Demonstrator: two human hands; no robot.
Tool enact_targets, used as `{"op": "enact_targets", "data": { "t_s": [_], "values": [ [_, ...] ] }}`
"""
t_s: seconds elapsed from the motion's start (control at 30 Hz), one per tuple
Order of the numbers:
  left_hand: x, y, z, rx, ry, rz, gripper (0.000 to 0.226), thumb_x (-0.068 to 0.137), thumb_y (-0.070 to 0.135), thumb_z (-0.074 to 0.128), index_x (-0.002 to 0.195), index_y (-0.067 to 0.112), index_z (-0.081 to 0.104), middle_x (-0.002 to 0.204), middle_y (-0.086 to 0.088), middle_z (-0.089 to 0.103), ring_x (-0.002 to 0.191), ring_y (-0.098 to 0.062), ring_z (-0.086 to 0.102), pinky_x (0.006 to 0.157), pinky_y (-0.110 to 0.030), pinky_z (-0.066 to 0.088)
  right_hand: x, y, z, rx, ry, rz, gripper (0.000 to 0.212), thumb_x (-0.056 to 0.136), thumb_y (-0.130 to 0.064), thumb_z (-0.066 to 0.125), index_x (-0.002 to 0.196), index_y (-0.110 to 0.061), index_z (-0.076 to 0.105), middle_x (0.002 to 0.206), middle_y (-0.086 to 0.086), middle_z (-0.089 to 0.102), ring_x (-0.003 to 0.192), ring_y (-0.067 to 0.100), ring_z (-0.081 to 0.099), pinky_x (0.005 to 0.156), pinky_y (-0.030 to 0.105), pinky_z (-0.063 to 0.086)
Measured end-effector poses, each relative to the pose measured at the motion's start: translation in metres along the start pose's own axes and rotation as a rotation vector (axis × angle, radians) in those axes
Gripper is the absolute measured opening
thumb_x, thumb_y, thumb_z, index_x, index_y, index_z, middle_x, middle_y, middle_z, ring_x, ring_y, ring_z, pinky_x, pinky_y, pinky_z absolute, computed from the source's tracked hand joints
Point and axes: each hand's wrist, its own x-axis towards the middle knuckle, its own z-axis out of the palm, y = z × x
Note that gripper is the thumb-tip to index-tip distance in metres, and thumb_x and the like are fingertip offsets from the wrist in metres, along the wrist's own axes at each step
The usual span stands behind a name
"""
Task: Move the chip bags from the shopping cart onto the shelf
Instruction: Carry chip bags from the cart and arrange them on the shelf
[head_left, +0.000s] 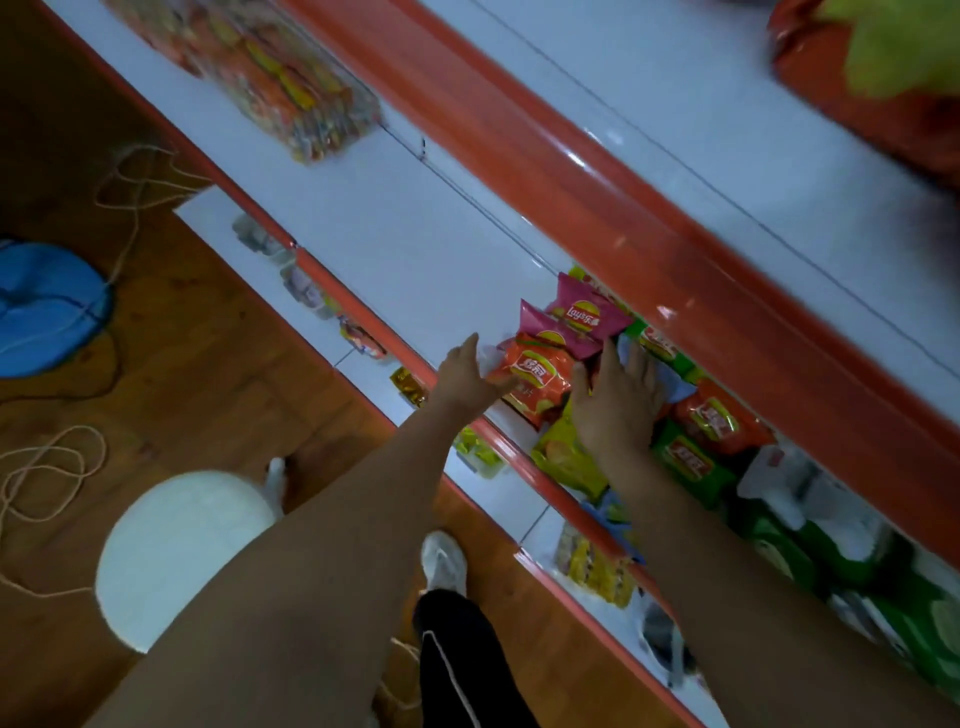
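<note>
Both my hands are up at the shelf (415, 249) now. My left hand (467, 376) is spread wide and touches the edge of the orange bag (535, 376); my right hand (618, 395) lies flat and wide on the pile beside it, holding nothing. Two pink bags (571, 322) sit just behind the orange one. The orange bag is near the red lip, so a bad push could slide it off onto the floor (208, 338) (the yellow bag (563, 457) hangs near that lip too). The shelf is white and smooth. The floor is brown wood, with rope (47, 483), a white stool (182, 551) and something blue (47, 306) on it.
</note>
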Motion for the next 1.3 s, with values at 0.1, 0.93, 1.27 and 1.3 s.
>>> {"op": "enact_targets", "data": {
  "t_s": [0.1,0.93,1.27,1.3],
  "values": [
    [-0.055,-0.012,-0.038,0.035,0.099,0.005,0.095,0.081,0.055,0.072,0.154,0.015,0.026,0.156,-0.014,0.033,0.139,-0.033,0.041,0.109,-0.048,0.042,-0.042,-0.009,0.007,-0.052,0.037,-0.056,0.058,0.097,-0.042,0.041,0.146,-0.012,0.037,0.155,0.013,0.030,0.143,0.032,0.024,0.115,0.047,0.019],
    [-0.822,-0.382,-0.144,-0.397,1.355,-0.743,0.084,0.080,0.063,0.054,0.146,0.012,0.040,0.141,-0.013,0.051,0.133,-0.029,0.046,0.109,-0.035,0.036,-0.732,-0.287,0.114,-0.107,-0.600,-1.796,0.055,0.096,-0.051,0.034,0.139,-0.019,0.044,0.138,0.003,0.053,0.128,0.019,0.048,0.106,0.033,0.038],
    [-0.959,-0.365,0.106,-0.779,1.701,-1.213,0.067,0.089,0.052,0.060,0.146,0.024,0.040,0.137,0.000,0.048,0.130,-0.015,0.045,0.106,-0.024,0.035,-0.911,-0.126,0.152,-0.218,-1.024,-2.217,0.072,0.091,-0.066,0.020,0.138,-0.018,0.048,0.134,0.006,0.058,0.122,0.028,0.056,0.092,0.040,0.051],
    [-0.966,-0.360,0.127,-0.806,1.708,-1.254,0.066,0.088,0.053,0.059,0.145,0.025,0.040,0.136,0.000,0.047,0.131,-0.017,0.045,0.107,-0.025,0.035,-0.920,-0.108,0.147,-0.270,-1.063,-2.224,0.067,0.093,-0.061,0.026,0.145,-0.020,0.038,0.143,0.002,0.048,0.131,0.024,0.047,0.102,0.037,0.043]
  ]
}}
